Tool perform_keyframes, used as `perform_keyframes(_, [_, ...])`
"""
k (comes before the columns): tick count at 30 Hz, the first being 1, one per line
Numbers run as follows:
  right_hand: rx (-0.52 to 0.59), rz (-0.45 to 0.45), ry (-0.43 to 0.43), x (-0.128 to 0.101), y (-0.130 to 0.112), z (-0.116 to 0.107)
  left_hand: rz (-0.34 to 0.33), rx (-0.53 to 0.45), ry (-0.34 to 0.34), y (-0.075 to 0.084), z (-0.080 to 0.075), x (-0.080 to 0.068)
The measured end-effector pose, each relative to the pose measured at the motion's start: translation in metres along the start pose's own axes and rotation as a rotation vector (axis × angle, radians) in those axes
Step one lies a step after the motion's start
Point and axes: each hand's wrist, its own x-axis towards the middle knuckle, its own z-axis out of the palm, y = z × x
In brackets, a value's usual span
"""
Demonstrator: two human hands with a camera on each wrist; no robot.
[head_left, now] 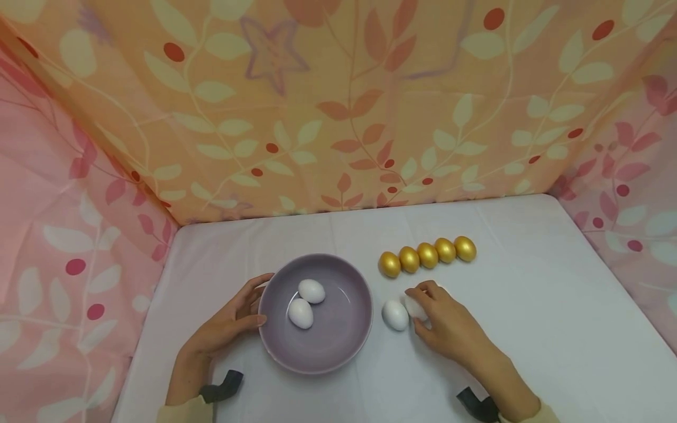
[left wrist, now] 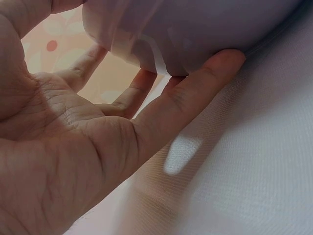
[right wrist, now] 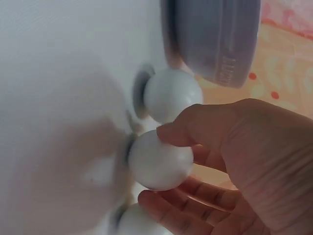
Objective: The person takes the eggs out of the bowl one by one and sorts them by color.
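A round mauve bowl (head_left: pixel 333 352) stands on the white cloth with two white eggs, an upper egg (head_left: pixel 311 291) and a lower egg (head_left: pixel 301 314), lying inside. My left hand (head_left: pixel 227 323) touches the bowl's outer left side, its fingers and thumb spread along the wall. To the right of the bowl, my right hand (head_left: pixel 446 326) pinches a white egg (right wrist: pixel 159 161) between thumb and fingers, low over the cloth. Another white egg (head_left: pixel 395 315) lies between that egg and the bowl. In the right wrist view a further white egg (right wrist: pixel 139 220) shows partly behind my fingers; the head view hides it.
Several gold eggs (head_left: pixel 428 255) form a slanting row behind my right hand. The white-covered table (head_left: pixel 571 305) meets a floral curtain (head_left: pixel 349 117) at the back, with pink floral cloth (head_left: pixel 69 235) along the left side and more on the right.
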Motion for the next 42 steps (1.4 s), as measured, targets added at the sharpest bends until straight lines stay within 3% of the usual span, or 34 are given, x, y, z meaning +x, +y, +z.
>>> perform_keyframes(9, [0.045, -0.009, 0.041, 0.0, -0.005, -0.028, -0.002, 0.003, -0.001, 0.001, 0.001, -0.001])
perform_keyframes(17, [0.093, -0.049, 0.057, 0.008, -0.006, -0.04, -0.004, -0.003, -0.002, 0.0, 0.001, -0.001])
perform_keyframes(26, [0.149, -0.068, 0.005, 0.023, -0.02, -0.043, -0.015, 0.001, 0.013, 0.0, 0.001, -0.001])
perform_keyframes(33, [0.152, -0.152, -0.005, 0.041, -0.04, -0.04, -0.012, -0.002, 0.009, 0.001, -0.001, -0.003])
perform_keyframes(42, [0.237, -0.256, -0.099, 0.072, -0.065, -0.04, -0.019, 0.0, 0.02, -0.001, 0.0, -0.002])
